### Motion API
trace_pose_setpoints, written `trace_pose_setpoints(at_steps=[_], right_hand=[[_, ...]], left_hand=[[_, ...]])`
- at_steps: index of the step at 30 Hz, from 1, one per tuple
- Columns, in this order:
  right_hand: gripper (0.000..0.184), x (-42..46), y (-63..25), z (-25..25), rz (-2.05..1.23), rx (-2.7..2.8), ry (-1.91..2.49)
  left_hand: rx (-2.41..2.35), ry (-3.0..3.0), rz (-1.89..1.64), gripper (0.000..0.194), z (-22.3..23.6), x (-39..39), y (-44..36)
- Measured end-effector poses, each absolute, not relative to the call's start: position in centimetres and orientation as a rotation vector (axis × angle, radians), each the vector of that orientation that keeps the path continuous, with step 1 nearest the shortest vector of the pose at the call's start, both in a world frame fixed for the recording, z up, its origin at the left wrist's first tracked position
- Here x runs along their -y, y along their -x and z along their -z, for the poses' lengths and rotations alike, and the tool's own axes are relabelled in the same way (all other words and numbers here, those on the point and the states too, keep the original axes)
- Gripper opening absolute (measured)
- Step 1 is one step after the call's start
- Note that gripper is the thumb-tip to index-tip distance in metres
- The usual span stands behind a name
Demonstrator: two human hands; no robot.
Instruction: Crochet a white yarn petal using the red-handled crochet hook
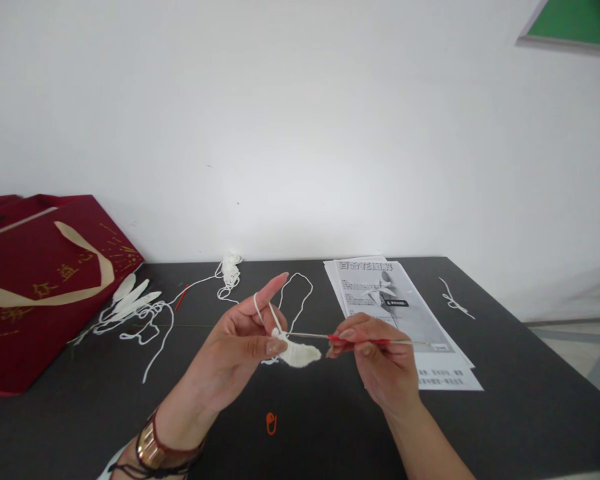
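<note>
My left hand (245,340) pinches a small white crochet piece (301,355) between thumb and fingers. White yarn loops round its raised index finger. My right hand (380,353) is closed on a crochet hook (360,341) with a red grip and a thin metal shaft. The hook lies nearly level, its tip at the top edge of the crochet piece by my left thumb; whether it passes through a stitch is too small to tell. A loop of yarn (311,288) rises behind the piece. An orange stitch marker (271,423) lies on the table below my hands.
On the black table (520,413), printed sheets (410,293) lie behind my right hand. A yarn bundle (231,270), finished white petal-shaped pieces (135,298) and a dark red gift bag (45,287) are at left. A short yarn scrap (453,302) lies at right. A white wall (300,133) stands behind.
</note>
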State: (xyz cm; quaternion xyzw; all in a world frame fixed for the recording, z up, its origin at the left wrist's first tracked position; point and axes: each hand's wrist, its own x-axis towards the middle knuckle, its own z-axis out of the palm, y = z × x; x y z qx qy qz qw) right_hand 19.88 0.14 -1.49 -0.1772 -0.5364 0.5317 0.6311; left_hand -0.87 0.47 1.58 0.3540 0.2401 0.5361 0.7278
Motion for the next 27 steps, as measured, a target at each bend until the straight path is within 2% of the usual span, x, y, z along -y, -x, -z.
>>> trace_pose_setpoints(at_steps=[12,27], right_hand=[[0.012,-0.2,-20.74,1.26,-1.175,1.356,0.4],[0.008,-0.26,-20.34,0.92,-1.371,1.175,0.35]], left_hand=[[-0.454,-0.683,-1.029,0.073,-1.53,-0.73,1.25],[-0.413,-0.71,-0.868,0.07,-1.05,-1.04,1.67]])
